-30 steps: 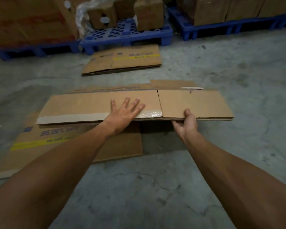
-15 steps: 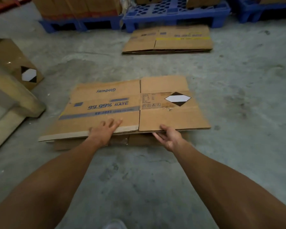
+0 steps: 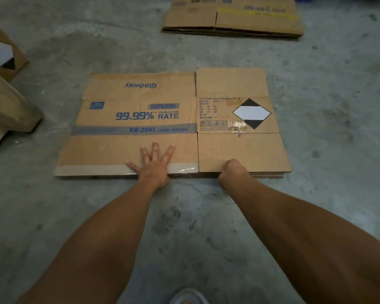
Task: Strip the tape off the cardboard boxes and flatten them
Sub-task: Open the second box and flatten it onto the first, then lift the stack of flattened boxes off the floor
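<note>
flat, flattened box (image 3: 140, 128) runs left-right; left hand (image 3: 154, 165) spread wide, right hand (image 3: 234, 170) grip unclear.

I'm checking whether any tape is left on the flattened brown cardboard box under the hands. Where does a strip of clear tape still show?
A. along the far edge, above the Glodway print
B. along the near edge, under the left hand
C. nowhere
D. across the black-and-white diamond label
B: a shiny clear tape strip runs along the near edge of the flattened brown cardboard box, passing under the spread left hand.
</note>
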A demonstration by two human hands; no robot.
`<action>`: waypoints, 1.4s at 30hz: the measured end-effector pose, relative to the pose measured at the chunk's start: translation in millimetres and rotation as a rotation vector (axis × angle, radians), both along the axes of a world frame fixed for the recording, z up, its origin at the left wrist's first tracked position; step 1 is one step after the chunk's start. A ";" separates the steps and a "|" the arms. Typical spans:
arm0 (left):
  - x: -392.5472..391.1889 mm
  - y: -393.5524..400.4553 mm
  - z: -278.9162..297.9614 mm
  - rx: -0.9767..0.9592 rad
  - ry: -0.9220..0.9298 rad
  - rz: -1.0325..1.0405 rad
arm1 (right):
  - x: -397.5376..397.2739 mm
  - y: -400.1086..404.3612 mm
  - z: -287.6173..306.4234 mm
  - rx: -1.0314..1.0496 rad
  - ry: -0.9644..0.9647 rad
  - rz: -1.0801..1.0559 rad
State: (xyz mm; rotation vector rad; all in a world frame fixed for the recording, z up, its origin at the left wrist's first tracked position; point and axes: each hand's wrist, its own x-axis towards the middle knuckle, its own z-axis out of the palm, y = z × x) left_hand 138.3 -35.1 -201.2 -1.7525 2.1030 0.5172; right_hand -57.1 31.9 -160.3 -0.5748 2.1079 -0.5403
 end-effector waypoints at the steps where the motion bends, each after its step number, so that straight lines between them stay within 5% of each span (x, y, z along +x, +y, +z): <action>1: -1.4 -1.2 -1.6 -0.010 0.009 0.001 | -0.6 -0.7 -0.2 -0.021 0.002 -0.076; 6: 1.1 -7.8 7.9 0.006 0.013 -0.009 | -6.3 -7.6 -12.3 -0.140 -0.232 -0.551; 9: 6.8 -13.5 11.5 -0.031 0.044 -0.036 | -21.3 -24.7 -10.2 -0.198 -0.649 -0.949; 13: 11.5 -12.4 17.7 -0.284 0.308 0.130 | -45.7 -47.4 -2.7 -0.370 -0.888 -0.868; 15: 0.8 -4.7 24.4 -0.604 0.373 0.377 | -53.8 -55.5 2.9 -0.365 -0.982 -0.813; 17: -16.1 1.6 37.2 -0.706 0.412 0.782 | -53.7 -63.7 17.4 -0.377 -1.067 -0.747; 20: -31.5 1.5 58.4 -0.513 0.683 1.419 | -49.5 -76.3 36.4 -0.397 -1.006 -0.685; 23: -26.5 -1.1 73.6 -0.256 1.260 1.817 | -53.7 -82.6 51.2 -0.459 -0.967 -0.674; 26: -14.5 -7.6 86.0 -0.117 1.617 1.778 | -68.0 -79.5 62.1 -0.511 -0.946 -0.656; 32: -14.1 -15.7 77.3 -0.086 1.655 1.882 | -123.6 -77.3 79.8 -0.581 -0.841 -0.650; 37: -43.4 -19.1 65.2 -0.133 2.137 1.582 | -163.9 -69.2 67.1 -0.585 -0.798 -0.660; 42: -66.7 -56.5 79.5 -0.090 2.069 1.498 | -177.0 -56.3 43.2 -0.564 -0.813 -0.740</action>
